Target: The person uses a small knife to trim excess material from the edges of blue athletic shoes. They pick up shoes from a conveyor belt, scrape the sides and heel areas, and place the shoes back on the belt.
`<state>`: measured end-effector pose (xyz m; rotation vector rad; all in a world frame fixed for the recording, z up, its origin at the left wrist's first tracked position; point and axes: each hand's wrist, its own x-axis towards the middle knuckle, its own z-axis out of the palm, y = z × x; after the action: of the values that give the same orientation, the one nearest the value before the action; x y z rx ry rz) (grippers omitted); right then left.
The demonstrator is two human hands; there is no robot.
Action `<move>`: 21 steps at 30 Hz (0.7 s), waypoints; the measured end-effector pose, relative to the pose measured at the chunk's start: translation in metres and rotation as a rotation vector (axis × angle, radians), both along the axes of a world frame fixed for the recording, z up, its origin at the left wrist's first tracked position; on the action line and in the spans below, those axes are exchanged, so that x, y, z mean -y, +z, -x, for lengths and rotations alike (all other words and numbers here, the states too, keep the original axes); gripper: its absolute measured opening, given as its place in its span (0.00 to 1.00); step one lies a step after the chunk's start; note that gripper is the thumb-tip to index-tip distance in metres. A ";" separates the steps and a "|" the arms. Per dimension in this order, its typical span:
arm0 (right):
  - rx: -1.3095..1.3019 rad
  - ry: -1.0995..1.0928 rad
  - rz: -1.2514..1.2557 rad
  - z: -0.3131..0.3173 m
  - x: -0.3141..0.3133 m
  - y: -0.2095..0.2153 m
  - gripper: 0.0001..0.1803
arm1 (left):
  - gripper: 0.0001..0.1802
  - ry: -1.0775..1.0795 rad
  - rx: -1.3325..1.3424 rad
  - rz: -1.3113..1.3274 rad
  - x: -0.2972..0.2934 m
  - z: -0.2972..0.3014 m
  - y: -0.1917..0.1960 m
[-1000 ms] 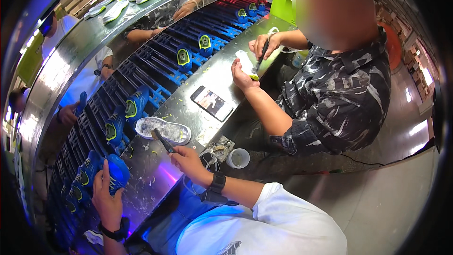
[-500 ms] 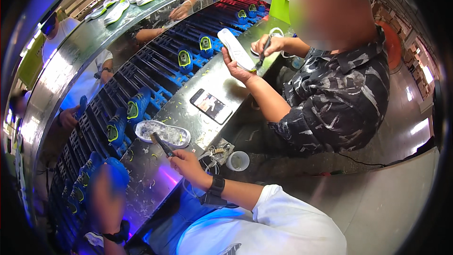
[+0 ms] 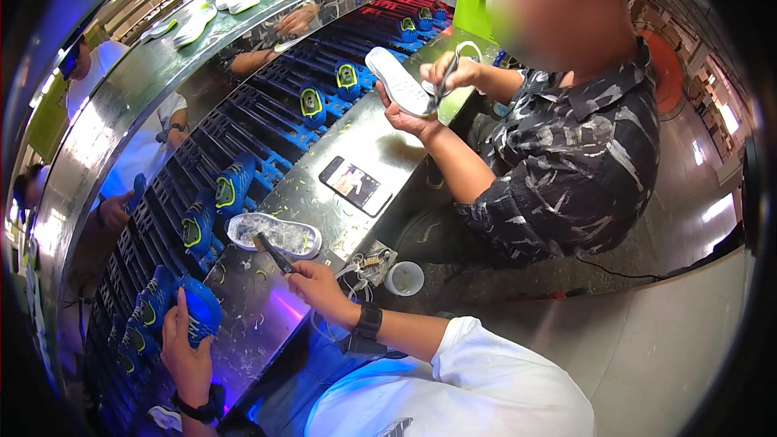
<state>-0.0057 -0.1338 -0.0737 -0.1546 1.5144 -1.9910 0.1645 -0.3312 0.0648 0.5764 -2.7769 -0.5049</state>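
Observation:
My left hand (image 3: 188, 356) grips a blue shoe upper (image 3: 200, 311) at the near left, beside the conveyor. One finger lies along its side, with the thumb below. Closed round the dark handle of a brush (image 3: 275, 255) is my right hand (image 3: 317, 287). The brush's bristles touch the edge of a white shoe sole (image 3: 279, 233) lying on the metal bench. The sole's hollow is coated with whitish, streaky stuff.
A rack-like conveyor (image 3: 259, 117) carries several blue shoes. On the bench (image 3: 324, 226) lie a phone (image 3: 354, 184) and yellow scraps. A clear cup (image 3: 405, 278) stands off the bench edge. On the right, a co-worker (image 3: 558, 162) holds another sole and brush.
My left hand and the blue shoe upper have shifted slightly; the hand shows sharper now. My right hand's brush has moved slightly left and down on the sole. The co-worker's brush hand has moved a little.

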 end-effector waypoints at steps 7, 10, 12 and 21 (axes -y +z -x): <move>0.009 0.005 -0.004 0.007 0.001 0.000 0.06 | 0.57 0.007 0.010 -0.014 0.000 0.008 0.006; 0.029 0.016 -0.031 0.013 0.002 0.005 0.06 | 0.57 0.024 0.060 -0.010 0.001 0.015 0.019; -0.002 0.023 -0.050 0.021 0.002 0.009 0.06 | 0.56 0.021 0.085 0.016 0.002 0.021 0.026; 0.299 0.034 0.030 0.036 -0.020 0.067 0.11 | 0.50 -0.071 0.120 0.176 -0.017 0.060 0.071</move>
<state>-0.0420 -0.1140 -0.0066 0.1005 1.2831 -1.9125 0.1043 -0.3142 0.1354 0.4842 -2.9248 -0.2430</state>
